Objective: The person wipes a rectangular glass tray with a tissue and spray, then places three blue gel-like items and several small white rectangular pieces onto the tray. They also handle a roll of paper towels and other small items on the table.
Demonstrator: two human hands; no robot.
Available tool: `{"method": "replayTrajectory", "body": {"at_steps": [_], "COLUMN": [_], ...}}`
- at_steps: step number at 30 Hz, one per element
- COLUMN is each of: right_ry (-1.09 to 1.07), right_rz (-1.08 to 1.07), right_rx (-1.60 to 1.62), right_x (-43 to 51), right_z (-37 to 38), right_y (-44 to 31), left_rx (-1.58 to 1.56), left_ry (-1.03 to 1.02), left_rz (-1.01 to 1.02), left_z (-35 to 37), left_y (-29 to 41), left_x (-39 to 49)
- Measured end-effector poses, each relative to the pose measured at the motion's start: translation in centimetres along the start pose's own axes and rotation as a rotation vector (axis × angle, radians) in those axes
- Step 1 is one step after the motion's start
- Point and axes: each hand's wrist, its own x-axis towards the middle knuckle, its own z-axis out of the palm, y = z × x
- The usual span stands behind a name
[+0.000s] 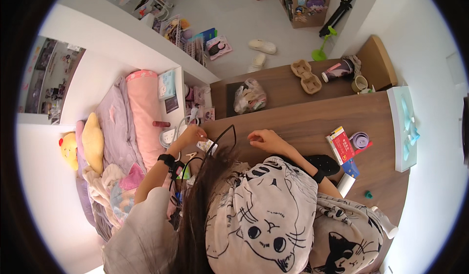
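Observation:
My left hand [191, 134] is over the left side of the wooden surface, fingers bent down beside a small white-and-yellow packet [207, 146]. A tiny white spot shows at its fingertips; whether they hold anything is unclear. My right hand [266, 140] hovers to the right, loosely curled, thumb apart from the fingers, with nothing visible in it. A black cable [234, 131] loops between the two hands. Below the packet lies a wooden clothes peg [191, 155]. Left of my left hand is a white power strip [169, 136] with grey cords.
Ahead sits a knotted plastic bag [250, 97]. At right are a red-and-white box [340, 145], a purple rolled strap [359, 140] and a small green object [368, 194]. Farther off are a cardboard cup carrier [306, 76] and a paper cup [339, 71]. Bedding [144, 116] lies left.

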Motion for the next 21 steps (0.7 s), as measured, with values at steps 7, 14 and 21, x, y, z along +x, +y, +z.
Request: {"method": "replayTrajectory", "body": {"at_steps": [7,14,21], "right_ry": [0.299,1.061,0.834], "right_rz": [-0.033,0.259,0.687], "right_rx": [-0.066,-0.668,-1.038], "right_x": [-3.4,-17.6,-20.0], "right_z": [-4.9,-10.0,-8.6], "right_y": [-1.3,-1.0,4.2], "left_rx": [0.797,0.532,0.476], "left_ry": [-0.165,0.065,-0.210], "left_rz": [-0.040,0.480,0.918], "left_z": [-3.4,-5.0,5.5], "left_y": [5.5,22.7,35.0], "left_x": [2.2,9.0,17.5]}}
